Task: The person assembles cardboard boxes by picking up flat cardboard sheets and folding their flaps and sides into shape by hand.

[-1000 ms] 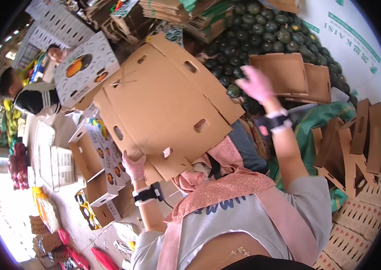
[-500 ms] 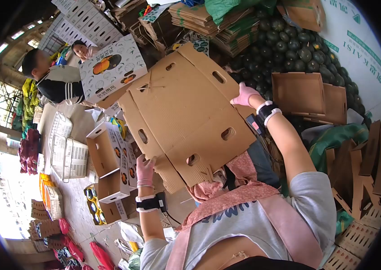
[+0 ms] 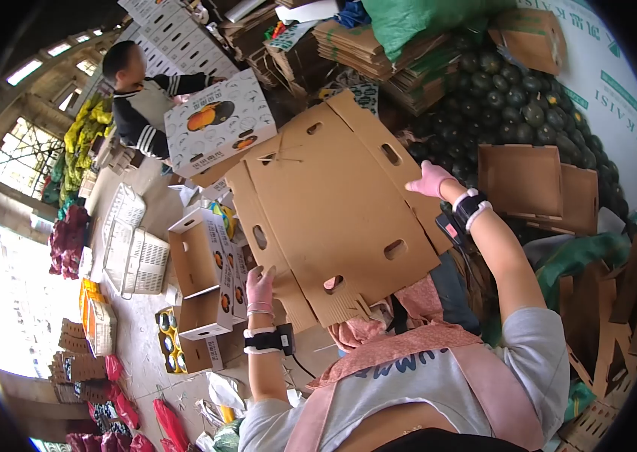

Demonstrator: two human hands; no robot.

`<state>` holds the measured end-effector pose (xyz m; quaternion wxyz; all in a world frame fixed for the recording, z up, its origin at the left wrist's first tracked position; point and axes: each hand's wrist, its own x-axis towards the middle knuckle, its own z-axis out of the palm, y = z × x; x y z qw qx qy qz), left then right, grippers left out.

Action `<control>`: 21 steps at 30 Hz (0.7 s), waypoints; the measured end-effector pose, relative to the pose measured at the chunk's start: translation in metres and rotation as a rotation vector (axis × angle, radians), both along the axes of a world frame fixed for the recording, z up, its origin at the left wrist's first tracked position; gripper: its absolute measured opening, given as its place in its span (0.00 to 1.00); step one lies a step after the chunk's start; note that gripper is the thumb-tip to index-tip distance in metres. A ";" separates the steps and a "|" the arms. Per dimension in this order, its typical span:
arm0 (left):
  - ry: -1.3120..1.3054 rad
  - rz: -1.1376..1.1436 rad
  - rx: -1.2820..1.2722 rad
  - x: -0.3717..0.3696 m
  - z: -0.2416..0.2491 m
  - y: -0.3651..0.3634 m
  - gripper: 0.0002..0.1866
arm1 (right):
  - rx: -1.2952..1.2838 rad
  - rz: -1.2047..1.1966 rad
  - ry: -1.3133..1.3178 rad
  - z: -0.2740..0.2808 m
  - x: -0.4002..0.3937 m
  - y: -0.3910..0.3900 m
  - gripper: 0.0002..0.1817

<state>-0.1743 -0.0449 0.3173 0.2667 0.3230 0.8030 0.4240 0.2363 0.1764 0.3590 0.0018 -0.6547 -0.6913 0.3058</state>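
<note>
A large flattened cardboard box [image 3: 341, 203] spreads out in front of me, brown side up, with crease lines and oval hand holes. My left hand [image 3: 260, 290], in a pink glove, pinches its near left edge. On the right edge, my right hand [image 3: 433, 179], also pink-gloved, grips with the thumb on top and the other fingers partly hidden. Loose strands of straw or twine [image 3: 281, 157] lie on the sheet's far left part. The near flap has a ragged, corrugated edge.
Beyond the sheet stands a printed white box [image 3: 220, 120], a person [image 3: 134, 98] behind it. Open boxes [image 3: 198, 256] and white plastic baskets [image 3: 145, 264] are at left. Dark green squashes [image 3: 533, 113] and brown trays [image 3: 520, 177] lie at right, cardboard stacks [image 3: 352, 49] at the back.
My view has turned, so the scene sits further right and lower. Both hands keep hold of the cardboard. The person beyond now reaches an arm behind the white box; a second person is out of sight.
</note>
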 end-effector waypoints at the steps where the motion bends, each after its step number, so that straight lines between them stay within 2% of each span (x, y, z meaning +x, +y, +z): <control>1: -0.043 -0.008 -0.031 0.001 0.001 -0.002 0.27 | 0.020 -0.002 -0.005 0.000 -0.002 0.000 0.38; 4: 0.002 -0.030 -0.086 0.002 0.005 -0.002 0.23 | 0.050 -0.001 -0.008 0.012 -0.005 -0.007 0.38; 7: -0.092 0.001 -0.042 -0.014 -0.005 -0.004 0.21 | 0.027 0.017 -0.031 0.016 -0.007 -0.012 0.37; 11: -0.092 -0.015 -0.055 -0.015 0.000 -0.006 0.19 | -0.020 0.078 -0.077 0.021 -0.013 -0.021 0.37; 15: 0.017 -0.090 0.022 -0.016 -0.008 -0.005 0.20 | -0.001 0.091 -0.120 0.031 -0.019 -0.023 0.38; 16: -0.016 -0.075 0.067 -0.017 -0.012 -0.006 0.20 | 0.017 0.106 -0.038 0.029 -0.021 -0.023 0.38; 18: 0.122 -0.109 -0.060 -0.022 -0.015 -0.006 0.21 | 0.028 0.141 0.125 0.023 -0.022 -0.020 0.39; 19: 0.273 -0.098 -0.127 -0.014 -0.006 -0.005 0.23 | -0.012 0.131 0.074 0.033 -0.025 -0.019 0.38; 21: 0.505 -0.147 -0.238 -0.001 0.013 0.000 0.28 | 0.161 0.153 -0.086 0.027 -0.022 -0.013 0.38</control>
